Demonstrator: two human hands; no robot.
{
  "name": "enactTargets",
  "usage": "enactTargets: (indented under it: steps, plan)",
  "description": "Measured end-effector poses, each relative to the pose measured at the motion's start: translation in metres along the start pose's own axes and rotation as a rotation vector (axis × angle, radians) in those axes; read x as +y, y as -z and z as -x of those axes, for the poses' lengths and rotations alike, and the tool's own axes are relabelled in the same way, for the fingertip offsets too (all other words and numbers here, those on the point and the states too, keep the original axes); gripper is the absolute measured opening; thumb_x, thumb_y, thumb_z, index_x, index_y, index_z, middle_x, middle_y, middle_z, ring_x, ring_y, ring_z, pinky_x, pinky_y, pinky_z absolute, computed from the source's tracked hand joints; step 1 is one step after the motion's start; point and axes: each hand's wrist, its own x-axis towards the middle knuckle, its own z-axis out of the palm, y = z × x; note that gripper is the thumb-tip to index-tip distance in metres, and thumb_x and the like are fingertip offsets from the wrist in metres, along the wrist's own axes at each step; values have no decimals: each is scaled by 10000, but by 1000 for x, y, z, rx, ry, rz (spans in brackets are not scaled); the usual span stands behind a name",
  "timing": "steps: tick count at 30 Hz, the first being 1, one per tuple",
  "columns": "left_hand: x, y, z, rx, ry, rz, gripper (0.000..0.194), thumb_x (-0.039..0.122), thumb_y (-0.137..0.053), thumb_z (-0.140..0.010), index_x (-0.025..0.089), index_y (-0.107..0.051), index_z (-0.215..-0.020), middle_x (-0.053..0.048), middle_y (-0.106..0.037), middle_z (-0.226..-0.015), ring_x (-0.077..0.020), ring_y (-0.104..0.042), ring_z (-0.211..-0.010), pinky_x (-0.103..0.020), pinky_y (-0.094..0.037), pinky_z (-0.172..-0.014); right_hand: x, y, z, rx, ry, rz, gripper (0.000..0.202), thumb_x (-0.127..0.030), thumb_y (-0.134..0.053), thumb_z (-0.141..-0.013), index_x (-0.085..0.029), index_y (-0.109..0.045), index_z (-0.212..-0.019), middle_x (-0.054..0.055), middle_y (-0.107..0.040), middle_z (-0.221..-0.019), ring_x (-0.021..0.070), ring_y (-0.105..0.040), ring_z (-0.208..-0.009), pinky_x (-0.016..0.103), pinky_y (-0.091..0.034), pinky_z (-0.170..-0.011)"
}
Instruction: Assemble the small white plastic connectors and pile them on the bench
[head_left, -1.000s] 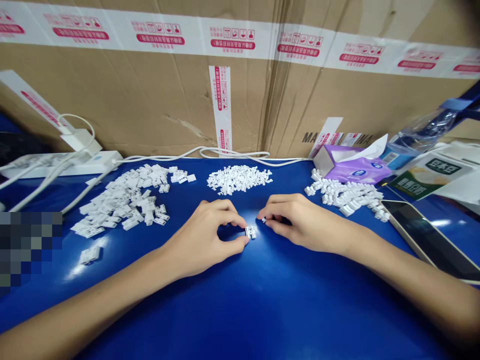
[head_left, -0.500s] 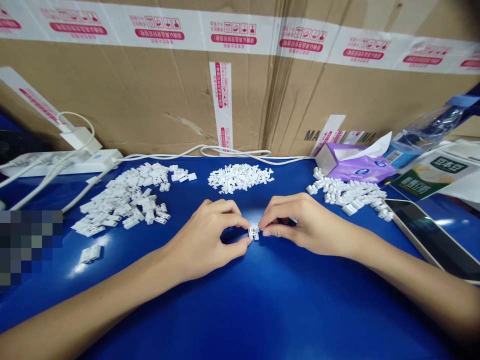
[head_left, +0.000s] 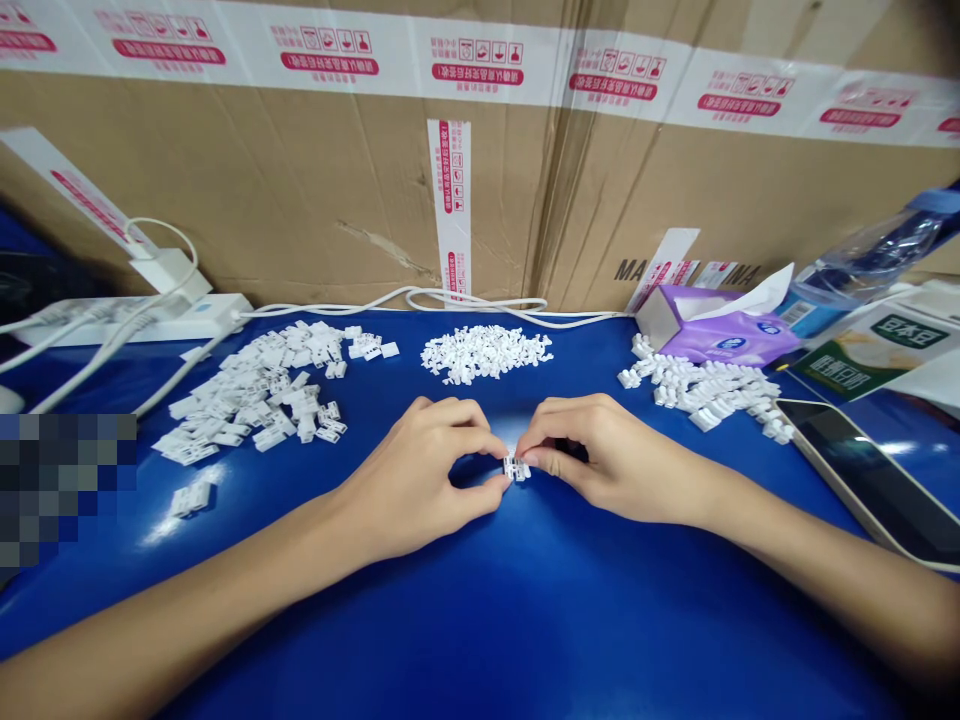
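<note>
A small white plastic housing [head_left: 516, 467] with slots in it rests on the blue table, between my two hands. My left hand [head_left: 427, 460] pinches its left side with thumb and forefinger. From the right, my right hand [head_left: 600, 450] has thumb and forefinger closed together at the housing's right edge; what sits between those fingertips is too small and covered to name. Behind the hands lies a heap of tiny white pieces [head_left: 484, 352]. Flat white housings [head_left: 255, 390] are piled to the left, and chunkier white parts [head_left: 705, 388] to the right.
A large cardboard box [head_left: 337, 200] walls off the back. A white power strip [head_left: 187, 318] with cables stands back left. At right are a purple tissue pack [head_left: 720, 335], a plastic bottle [head_left: 855, 260], a green-and-white package [head_left: 877, 345] and a phone [head_left: 877, 480]. Two housings [head_left: 191, 498] lie apart front left.
My right fingers have closed in on the housing and now touch its right side. The whole view has shifted slightly, while my left hand keeps its pinch.
</note>
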Motion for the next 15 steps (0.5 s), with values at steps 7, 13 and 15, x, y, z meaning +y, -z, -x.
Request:
enactTargets:
  steps: [7, 13, 15]
  plan:
    - [0, -3, 1, 24, -45, -13, 116, 226, -685, -874, 247, -777, -941, 19, -688, -889, -163, -643, -822, -357, -368, -773, -2, -2, -1, 17, -34, -20, 94, -129, -626, -935, -165, -709, -910, 15, -712, -846, 131, -629, -743, 265, -483, -699]
    - [1, -2, 1, 11, -46, -22, 109, 220, -684, -875, 233, -772, -938, 14, -685, -895, -166, -644, -825, -358, -372, -777, -1, -3, 0, 27, -33, -39, 103, -141, -621, -938, -169, -716, -909, 21, -719, -840, 135, -636, -736, 268, -487, -694]
    - [1, -2, 2, 14, -45, -19, 105, 218, -688, -873, 231, -772, -935, 16, -684, -895, -163, -644, -821, -358, -372, -775, -1, -3, -1, 34, -35, -45, 107, -139, -617, -937, -173, -716, -910, 17, -718, -830, 133, -633, -727, 264, -482, -683]
